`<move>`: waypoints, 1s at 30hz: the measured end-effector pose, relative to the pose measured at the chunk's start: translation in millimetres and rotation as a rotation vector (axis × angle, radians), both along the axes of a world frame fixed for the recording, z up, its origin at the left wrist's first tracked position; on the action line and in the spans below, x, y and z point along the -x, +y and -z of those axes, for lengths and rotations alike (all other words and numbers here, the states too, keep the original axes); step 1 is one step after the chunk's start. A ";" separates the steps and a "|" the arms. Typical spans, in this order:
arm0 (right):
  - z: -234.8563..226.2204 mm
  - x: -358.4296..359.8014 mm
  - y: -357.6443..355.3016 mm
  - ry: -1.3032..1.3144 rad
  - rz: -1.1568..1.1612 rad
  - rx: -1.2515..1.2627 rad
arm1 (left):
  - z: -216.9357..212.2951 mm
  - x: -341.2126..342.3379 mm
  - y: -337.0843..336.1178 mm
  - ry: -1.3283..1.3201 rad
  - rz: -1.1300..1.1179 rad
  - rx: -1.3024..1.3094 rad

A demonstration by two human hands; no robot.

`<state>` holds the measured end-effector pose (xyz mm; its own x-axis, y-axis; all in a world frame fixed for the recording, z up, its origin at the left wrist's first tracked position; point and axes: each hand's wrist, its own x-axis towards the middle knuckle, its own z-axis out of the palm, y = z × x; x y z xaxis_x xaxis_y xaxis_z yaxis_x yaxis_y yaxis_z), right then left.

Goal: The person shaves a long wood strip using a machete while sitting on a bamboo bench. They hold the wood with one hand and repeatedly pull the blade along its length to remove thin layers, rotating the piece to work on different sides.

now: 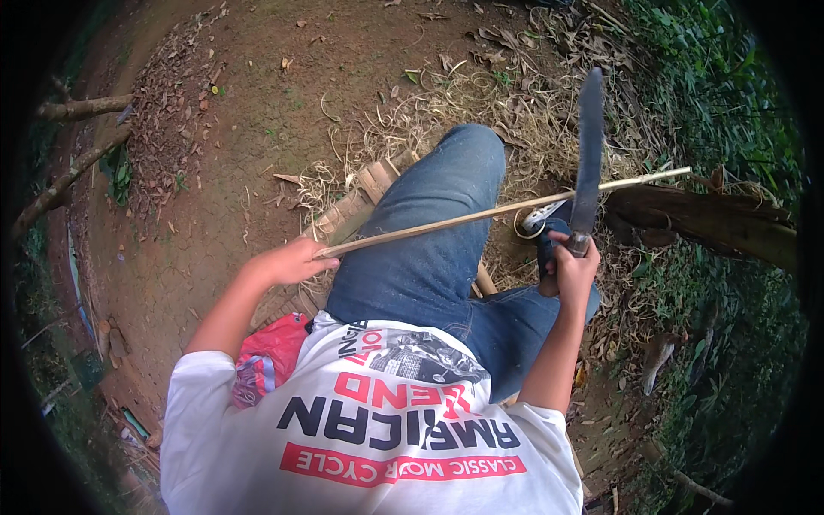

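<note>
Behind the blade [589, 154], stick [506, 210] partly hidden.

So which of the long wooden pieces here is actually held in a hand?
The thin pale bamboo strip across the jeans, gripped by the left hand; the dark log and left-side branches lie untouched.

Single head-worn fisheye view, steeply downward and close over lap, forearms and dirt ground [215, 172].

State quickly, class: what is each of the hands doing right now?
Left hand: closed on the near end of a thin bamboo strip.
Right hand: closed on the handle of a long machete, blade pointing away.
</note>
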<state>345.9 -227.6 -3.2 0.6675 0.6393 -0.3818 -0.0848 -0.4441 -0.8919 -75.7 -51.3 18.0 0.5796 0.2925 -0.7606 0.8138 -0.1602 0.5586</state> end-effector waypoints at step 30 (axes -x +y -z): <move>-11.0 81.7 -1.6 -0.269 -0.456 0.100 | 13.2 4.2 -16.7 -0.015 -0.058 0.057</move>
<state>264.2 -229.1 7.8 0.4136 0.8563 -0.3094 0.3621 -0.4665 -0.8070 -79.8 -68.1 4.8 0.5748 0.2825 -0.7680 0.8120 -0.0808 0.5780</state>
